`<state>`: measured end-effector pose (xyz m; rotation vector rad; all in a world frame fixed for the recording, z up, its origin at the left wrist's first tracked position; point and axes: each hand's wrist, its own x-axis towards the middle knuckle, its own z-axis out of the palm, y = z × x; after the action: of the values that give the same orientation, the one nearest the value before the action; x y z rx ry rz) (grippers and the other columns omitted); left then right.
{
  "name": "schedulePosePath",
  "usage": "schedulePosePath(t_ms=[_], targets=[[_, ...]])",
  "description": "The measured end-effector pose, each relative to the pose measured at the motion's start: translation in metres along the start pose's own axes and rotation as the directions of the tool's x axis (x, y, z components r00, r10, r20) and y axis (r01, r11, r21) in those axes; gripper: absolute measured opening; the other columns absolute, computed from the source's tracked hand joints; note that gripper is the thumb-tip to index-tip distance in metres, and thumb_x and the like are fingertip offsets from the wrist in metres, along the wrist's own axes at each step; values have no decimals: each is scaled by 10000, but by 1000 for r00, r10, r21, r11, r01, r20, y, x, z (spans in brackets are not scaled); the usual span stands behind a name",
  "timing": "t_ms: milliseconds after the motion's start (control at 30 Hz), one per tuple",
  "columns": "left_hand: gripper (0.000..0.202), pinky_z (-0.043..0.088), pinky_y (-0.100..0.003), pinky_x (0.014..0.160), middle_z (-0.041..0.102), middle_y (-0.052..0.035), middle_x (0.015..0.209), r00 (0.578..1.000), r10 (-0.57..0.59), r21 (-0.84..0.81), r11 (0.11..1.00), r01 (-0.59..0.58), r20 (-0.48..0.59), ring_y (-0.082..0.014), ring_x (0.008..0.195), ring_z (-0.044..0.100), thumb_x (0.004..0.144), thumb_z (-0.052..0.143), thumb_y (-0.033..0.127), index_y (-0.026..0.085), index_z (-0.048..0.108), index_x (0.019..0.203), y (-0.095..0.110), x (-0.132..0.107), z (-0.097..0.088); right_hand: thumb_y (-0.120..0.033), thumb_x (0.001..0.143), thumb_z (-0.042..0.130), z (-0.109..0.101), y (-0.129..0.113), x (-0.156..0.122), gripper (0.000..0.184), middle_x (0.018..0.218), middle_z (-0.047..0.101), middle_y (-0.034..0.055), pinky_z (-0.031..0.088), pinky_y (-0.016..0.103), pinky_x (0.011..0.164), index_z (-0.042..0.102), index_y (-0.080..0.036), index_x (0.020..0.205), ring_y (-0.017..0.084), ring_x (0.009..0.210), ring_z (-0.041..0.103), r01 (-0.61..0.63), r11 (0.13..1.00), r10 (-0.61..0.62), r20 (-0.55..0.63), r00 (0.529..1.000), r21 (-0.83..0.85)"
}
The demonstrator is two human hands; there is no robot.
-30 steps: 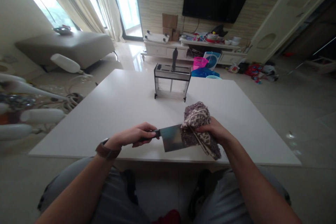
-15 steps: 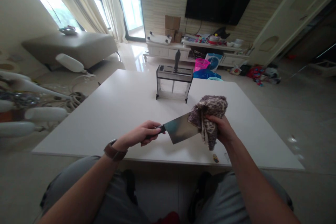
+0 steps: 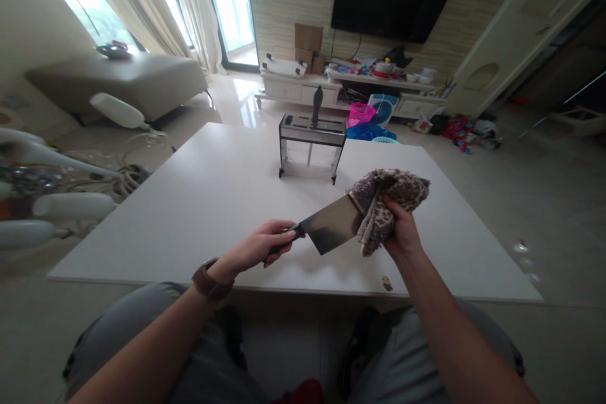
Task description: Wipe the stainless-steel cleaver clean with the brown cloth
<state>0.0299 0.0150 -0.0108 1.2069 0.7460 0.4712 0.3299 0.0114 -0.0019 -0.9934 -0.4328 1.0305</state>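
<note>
The knife [image 3: 332, 224] is over the near half of the table [image 3: 208, 196], in front of the person and between the two hands. Its long axis slants: the handle end is to the left and closer to the body, and the blade runs right and away, its far end hidden in the cloth [image 3: 407, 192]. The heel corner points down toward the near edge of the table, so the cutting edge seems to face the person and the spine the far side. Whether any part of the blade touches the table is hard to tell.

The left grip [image 3: 279, 241] is closed around the handle, with the thumb laid along it near the blade. The right grip [image 3: 398, 221] is closed on the bunched cloth, thumb on top, at the far end of the blade; it is the nearer hand to that end, with cloth between. How the cloth sits on the hidden face cannot be seen.

What matters most is the line from handle to cloth: the bare part of the blade lies between the grips, the left behind the heel, the right past the visible steel.

Beyond the blade, apart from both hands, the rack [image 3: 312, 145] stands upright on the table, a black handle [image 3: 317, 104] rising from its top. A small sticker [image 3: 387, 283] lies by the near edge, beside the right forearm.
</note>
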Motion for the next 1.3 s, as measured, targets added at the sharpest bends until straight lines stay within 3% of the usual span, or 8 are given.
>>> schedulePosePath(t_ms=[133, 233, 367, 467, 767, 900, 1067, 1300], targets=[[335, 294, -165, 329, 421, 65, 631, 996, 54, -84, 995, -60, -77, -41, 384, 334, 925, 570, 441, 153, 589, 1094, -4, 4, 8, -279, 620, 842, 6, 6, -12, 351, 858, 759, 16, 601, 384, 773, 705, -201, 935, 207, 753, 702, -65, 998, 66, 68, 995, -26], [335, 297, -166, 330, 423, 73, 621, 994, 74, -126, 988, -84, -77, -41, 375, 335, 917, 577, 450, 161, 570, 1086, -13, 9, 21, -246, 603, 853, 13, 23, -27, 382, 908, 765, 13, 595, 377, 795, 709, -207, 954, 213, 798, 708, -73, 997, 75, 85, 993, -27], [323, 293, -162, 335, 432, 76, 634, 994, 75, -130, 988, -85, -75, -40, 378, 347, 915, 573, 465, 173, 541, 1051, -29, 15, 42, -220, 584, 854, 17, 45, -40, 383, 920, 770, 20, 589, 365, 810, 713, -188, 939, 208, 810, 711, -123, 992, 124, -3, 992, 35], [333, 296, -163, 338, 431, 79, 639, 994, 61, -129, 989, -72, -88, -40, 380, 347, 920, 562, 474, 177, 533, 1065, -33, 17, 50, -190, 545, 858, 17, 50, -39, 388, 869, 770, 21, 592, 358, 786, 719, -169, 906, 205, 769, 709, -131, 990, 134, -63, 989, 55], [308, 268, -161, 335, 437, 71, 631, 997, 61, -97, 993, -65, -35, -36, 378, 346, 924, 566, 457, 169, 553, 1033, -24, 15, 44, -257, 590, 820, -1, 15, -1, 309, 804, 756, 7, 586, 331, 856, 701, -176, 864, 186, 813, 716, 50, 997, -45, -79, 996, 51], [311, 266, -158, 338, 439, 70, 630, 996, 67, -71, 995, -71, -52, -36, 378, 350, 929, 555, 456, 169, 566, 1050, -26, 14, 42, -264, 607, 817, -3, 10, 2, 293, 833, 757, 6, 591, 345, 860, 696, -186, 862, 189, 812, 715, 16, 997, -12, -60, 998, 71], [345, 271, -159, 326, 447, 71, 623, 994, 70, -93, 993, -78, -87, -35, 361, 348, 900, 583, 474, 162, 570, 1048, -28, 17, 45, -225, 590, 836, 11, 27, -22, 346, 881, 765, 11, 591, 363, 855, 706, -184, 908, 200, 809, 713, -42, 995, 48, -69, 996, 87], [344, 323, -161, 324, 439, 87, 608, 983, 74, -213, 971, -109, -166, -40, 356, 349, 873, 610, 506, 194, 499, 969, -34, 23, 55, -218, 589, 857, 23, 65, -62, 386, 906, 775, 29, 581, 357, 800, 723, -173, 949, 212, 801, 713, -165, 986, 165, 38, 986, 11]])
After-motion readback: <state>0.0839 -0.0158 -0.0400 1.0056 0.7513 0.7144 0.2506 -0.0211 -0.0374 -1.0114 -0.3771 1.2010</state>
